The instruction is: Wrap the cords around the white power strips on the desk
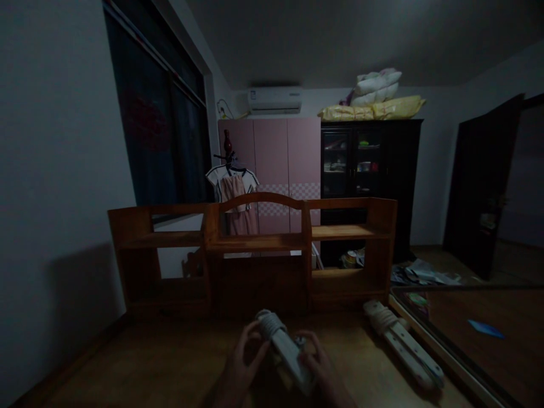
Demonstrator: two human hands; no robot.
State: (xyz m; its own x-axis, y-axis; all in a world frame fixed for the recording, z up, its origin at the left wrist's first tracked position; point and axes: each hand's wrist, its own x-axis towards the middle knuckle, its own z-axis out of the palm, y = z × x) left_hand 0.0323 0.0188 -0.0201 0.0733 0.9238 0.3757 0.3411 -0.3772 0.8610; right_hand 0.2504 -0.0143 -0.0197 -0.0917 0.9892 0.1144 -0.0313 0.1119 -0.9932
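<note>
Dimly lit room, detail poor. Biggest pieces stand at the back: a pink wardrobe [280, 153] and a dark cabinet [369, 164] with glass doors just beside it, with an air conditioner [274, 100] on the wall above the wardrobe. Its small mark is too blurred to read. Nearer, a wooden desk [170, 362] carries a low shelf unit [255, 243] with an arched middle section. A second strip [403, 343] lies flat on the desk to the right, cord wound round its far end, well apart from the hands. The power strip [284, 351] sits low in the middle of the view, just above the desk and in front of the shelf unit. It is a long pale bar, tilted with its far end up. Its cord [267, 322] is wrapped in tight pale loops round that far end. No lettering on either strip can be made out. Left hand [240, 362] has its fingers curled against the bar's left side, below the loops. Right hand [321, 368] clasps the right side lower down, fingers closed on the bar.
</note>
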